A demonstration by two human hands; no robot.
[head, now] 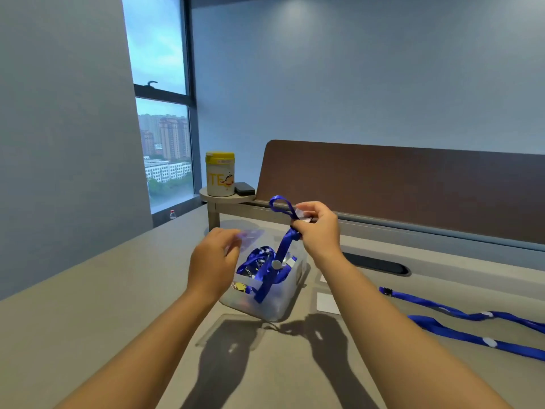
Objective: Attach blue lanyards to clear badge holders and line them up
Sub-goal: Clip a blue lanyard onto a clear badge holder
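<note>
My right hand (318, 228) is raised above a translucent plastic bin (274, 302) and grips a blue lanyard (277, 255) near its clip end; the strap loops above the fingers and hangs down into the bin. My left hand (213, 261) hovers at the bin's left side and pinches a clear badge holder (250, 236), which looks blurred. More blue lanyards (253, 261) lie tangled inside the bin. Another clear badge holder (233, 335) lies flat on the table in front of the bin.
A blue lanyard (472, 323) lies stretched out at the right of the grey table (88, 320). White cards (327, 302) sit just right of the bin. A yellow-lidded canister (220, 174) and a dark box (244, 188) stand on a small round shelf behind. A brown partition (413, 184) runs along the back.
</note>
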